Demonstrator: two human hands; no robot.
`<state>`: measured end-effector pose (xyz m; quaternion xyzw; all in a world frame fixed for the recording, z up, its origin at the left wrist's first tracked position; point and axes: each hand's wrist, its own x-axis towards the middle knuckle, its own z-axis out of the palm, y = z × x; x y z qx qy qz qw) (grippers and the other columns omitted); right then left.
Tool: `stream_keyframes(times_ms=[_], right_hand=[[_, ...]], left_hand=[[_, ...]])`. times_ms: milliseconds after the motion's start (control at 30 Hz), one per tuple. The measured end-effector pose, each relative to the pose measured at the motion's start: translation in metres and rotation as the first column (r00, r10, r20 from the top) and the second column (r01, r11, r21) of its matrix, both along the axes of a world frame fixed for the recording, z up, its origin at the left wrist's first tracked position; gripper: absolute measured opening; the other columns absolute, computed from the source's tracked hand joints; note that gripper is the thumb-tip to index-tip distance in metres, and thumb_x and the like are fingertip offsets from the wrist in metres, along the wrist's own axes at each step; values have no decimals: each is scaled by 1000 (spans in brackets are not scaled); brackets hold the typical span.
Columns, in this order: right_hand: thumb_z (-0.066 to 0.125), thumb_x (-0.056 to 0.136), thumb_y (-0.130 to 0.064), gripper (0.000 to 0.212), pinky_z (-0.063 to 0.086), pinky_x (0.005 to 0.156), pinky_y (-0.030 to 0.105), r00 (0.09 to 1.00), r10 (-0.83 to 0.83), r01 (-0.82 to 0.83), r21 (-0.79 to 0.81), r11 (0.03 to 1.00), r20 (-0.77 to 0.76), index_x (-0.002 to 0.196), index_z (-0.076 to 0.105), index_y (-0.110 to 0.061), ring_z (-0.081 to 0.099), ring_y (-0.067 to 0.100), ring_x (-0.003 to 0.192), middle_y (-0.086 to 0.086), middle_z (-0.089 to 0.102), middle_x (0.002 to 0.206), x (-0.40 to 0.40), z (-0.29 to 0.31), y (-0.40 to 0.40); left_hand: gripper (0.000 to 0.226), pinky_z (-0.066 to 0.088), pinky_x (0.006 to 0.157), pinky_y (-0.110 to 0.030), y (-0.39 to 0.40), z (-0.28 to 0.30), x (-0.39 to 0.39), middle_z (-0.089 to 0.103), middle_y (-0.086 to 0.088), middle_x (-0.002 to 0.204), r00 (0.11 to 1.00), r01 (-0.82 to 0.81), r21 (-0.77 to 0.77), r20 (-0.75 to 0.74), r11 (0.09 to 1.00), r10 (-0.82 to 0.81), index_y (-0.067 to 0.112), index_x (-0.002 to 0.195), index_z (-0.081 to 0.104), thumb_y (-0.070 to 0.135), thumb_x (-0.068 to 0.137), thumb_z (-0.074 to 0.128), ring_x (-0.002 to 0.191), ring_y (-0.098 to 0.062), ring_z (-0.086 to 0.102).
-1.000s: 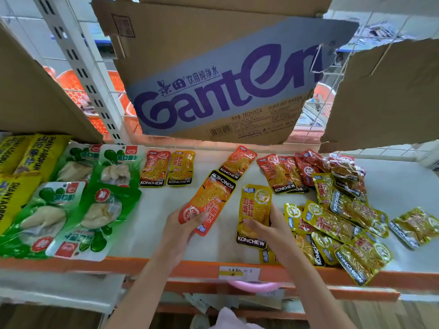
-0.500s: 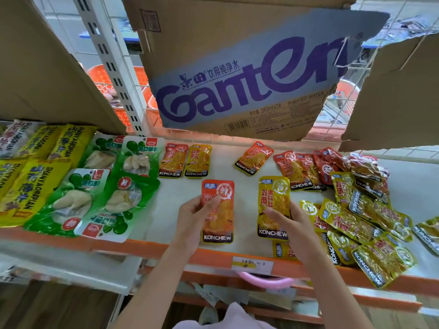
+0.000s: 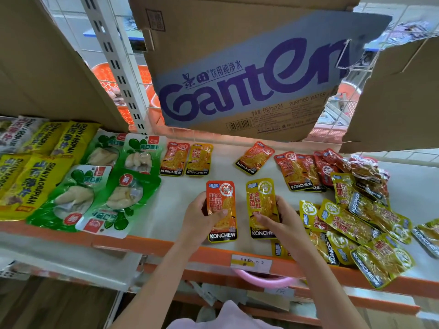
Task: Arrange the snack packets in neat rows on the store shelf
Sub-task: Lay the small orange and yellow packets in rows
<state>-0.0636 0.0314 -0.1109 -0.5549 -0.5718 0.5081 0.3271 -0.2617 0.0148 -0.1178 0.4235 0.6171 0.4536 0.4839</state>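
My left hand (image 3: 202, 220) grips an orange KONCHEW packet (image 3: 222, 200) upright, thumb across its front. Beside it, my right hand (image 3: 280, 222) holds a yellow KONCHEW packet (image 3: 261, 203) the same way up. Both packets hover over the front of the white shelf (image 3: 180, 198). At the back left, an orange packet (image 3: 174, 159) and a yellow packet (image 3: 199, 160) lie side by side. A lone orange packet (image 3: 255, 157) lies tilted behind my hands. To the right sit a heap of red and orange packets (image 3: 316, 169) and a loose pile of yellow packets (image 3: 356, 222).
Green chicken packs (image 3: 95, 186) and yellow SHANYAOBOPIAN bags (image 3: 35, 176) fill the shelf's left side. A Ganten cardboard box (image 3: 249, 74) hangs overhead, with more cardboard at both sides. The shelf has an orange front edge (image 3: 152, 243) with a price label (image 3: 251, 262).
My left hand has turned the orange packet from slanted to upright and brought it next to the yellow one. The view has shifted closer and to the right.
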Motion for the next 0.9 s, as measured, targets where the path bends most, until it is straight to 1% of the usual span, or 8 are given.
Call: stream_keyframes(times_ms=[67, 233, 333, 467, 567, 700, 800, 900], right_hand=[[72, 79, -11, 49, 55, 84, 37, 999, -10, 9, 14, 1000, 34, 122, 48, -19, 66, 7, 90, -8, 66, 99, -5, 2, 0], [69, 81, -6, 76, 52, 76, 26, 991, 27, -37, 75, 996, 131, 137, 26, -33, 63, 9, 87, -5, 60, 102, -30, 6, -3], [66, 84, -10, 73, 41, 76, 24, 947, 74, -122, 135, 983, 313, 143, 26, -25, 59, 23, 101, 5, 56, 119, -57, 0, -2], [60, 88, -17, 65, 39, 82, 30, 887, 161, -253, 165, 953, 433, 144, 26, -17, 51, 29, 107, 11, 42, 129, -90, 0, -3], [56, 91, -28, 65, 38, 85, 31, 862, 197, -304, 164, 939, 467, 146, 22, -15, 48, 28, 111, 11, 42, 127, -108, 3, -1], [49, 93, -33, 65, 36, 92, 33, 756, 299, -438, 111, 892, 582, 147, 17, -15, 44, 28, 118, 10, 43, 128, -126, 7, 2], [50, 92, -42, 69, 38, 94, 36, 650, 315, -489, 63, 870, 691, 147, 16, -17, 43, 26, 121, 10, 45, 131, -133, 7, 6], [47, 90, -52, 71, 40, 94, 37, 566, 276, -499, 57, 865, 777, 147, 17, -20, 41, 25, 124, 8, 44, 133, -137, 8, 6]], left_hand=[[57, 57, 76, -30, -1, 0, 1, 68, 1, 101, 1000, -11, 13, -20, 1000, 11, 23, 124, 48, 10, 76, 75, 89, -11, 67], [72, 45, 64, -4, -7, 4, -10, 63, 2, 106, 960, 7, 41, -281, 999, 5, 28, 134, 31, 13, 78, 74, 85, -2, 62], [70, 43, 76, -13, -11, 8, -32, 55, -1, 118, 894, 20, 13, -448, 1000, -12, 22, 138, 34, 14, 80, 72, 98, -13, 57], [50, 37, 79, -19, -12, 22, -63, 45, -3, 118, 719, 0, -16, -694, 1000, -11, 21, 127, 52, 23, 81, 71, 94, -10, 47], [46, 37, 89, -22, -9, 24, -82, 40, -7, 125, 633, 22, 26, -774, 999, 6, 12, 122, 57, 22, 80, 71, 96, -12, 47], [36, 39, 101, -41, -9, 24, -93, 47, -12, 133, 518, 122, 28, -854, 992, -40, 8, 117, 62, 18, 82, 69, 117, -28, 49], [46, 35, 104, -37, -16, 19, -93, 52, -6, 133, 455, 188, 1, -887, 982, -86, 11, 125, 58, 26, 82, 68, 124, -26, 43], [55, 30, 106, -31, -21, 14, -93, 47, -1, 137, 395, 127, -21, -916, 992, -70, 15, 134, 49, 36, 85, 63, 127, -22, 37]])
